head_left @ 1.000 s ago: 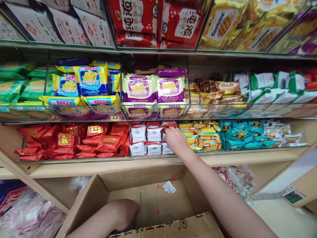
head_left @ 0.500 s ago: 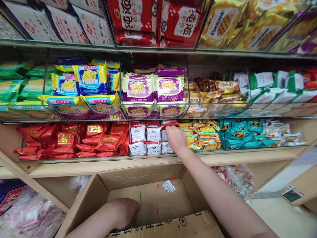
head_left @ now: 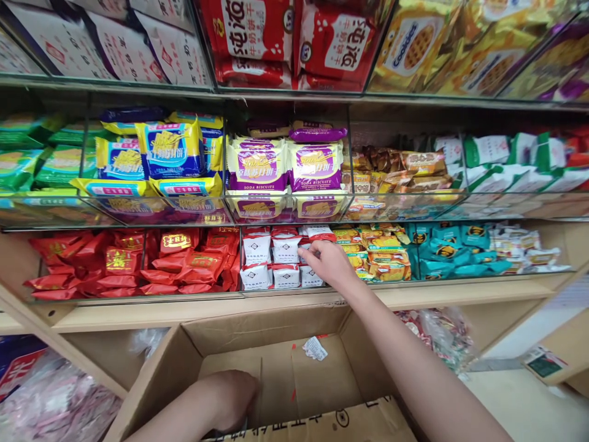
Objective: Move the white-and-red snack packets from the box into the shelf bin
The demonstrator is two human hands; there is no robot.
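Observation:
My right hand [head_left: 327, 261] is at the lower shelf, over the right column of small white-and-red snack packets [head_left: 286, 250]. Its thumb and forefinger are bent and slightly apart, close to the packets' fronts, with nothing seen between them. Just behind the fingers, one packet [head_left: 319, 231] lies on top of its column. My left hand [head_left: 234, 399] reaches down into an open cardboard box [head_left: 271, 322] below the shelf. The box's front flap and the wrist hide its fingers, so whether it holds anything does not show.
Red packets [head_left: 122, 261] fill the bins to the left; yellow packets [head_left: 384, 252] and teal packets [head_left: 453, 248] lie to the right. A glass-fronted shelf of purple soda biscuits [head_left: 315, 166] runs above. A crumpled paper slip [head_left: 315, 348] lies inside the box.
My right hand has drawn slightly down and toward me from the top packet, whose white face now shows behind the fingers. My left hand stays in the box.

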